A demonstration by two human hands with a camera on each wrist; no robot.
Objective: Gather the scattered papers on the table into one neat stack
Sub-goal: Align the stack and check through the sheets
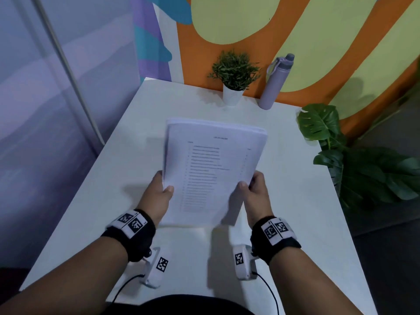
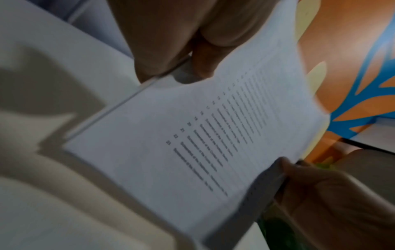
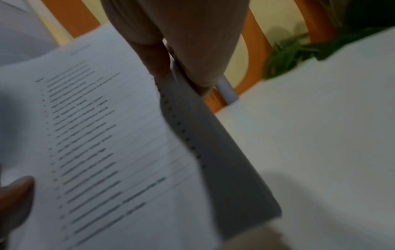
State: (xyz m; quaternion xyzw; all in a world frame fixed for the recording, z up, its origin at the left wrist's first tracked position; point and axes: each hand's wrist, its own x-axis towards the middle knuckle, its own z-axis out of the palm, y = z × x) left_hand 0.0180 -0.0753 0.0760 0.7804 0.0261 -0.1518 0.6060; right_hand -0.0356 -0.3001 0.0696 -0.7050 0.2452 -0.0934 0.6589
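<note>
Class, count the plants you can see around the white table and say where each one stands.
2. A small potted plant stands at the table's far edge beside the purple bottle; a large-leaved plant stands off the table's right side. Others may lie out of view.

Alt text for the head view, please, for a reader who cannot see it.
Both hands hold one stack of papers tilted up over a white table, the left hand gripping its left edge and the right hand its right edge. A small potted plant and a lilac bottle stand at the far edge.
</note>
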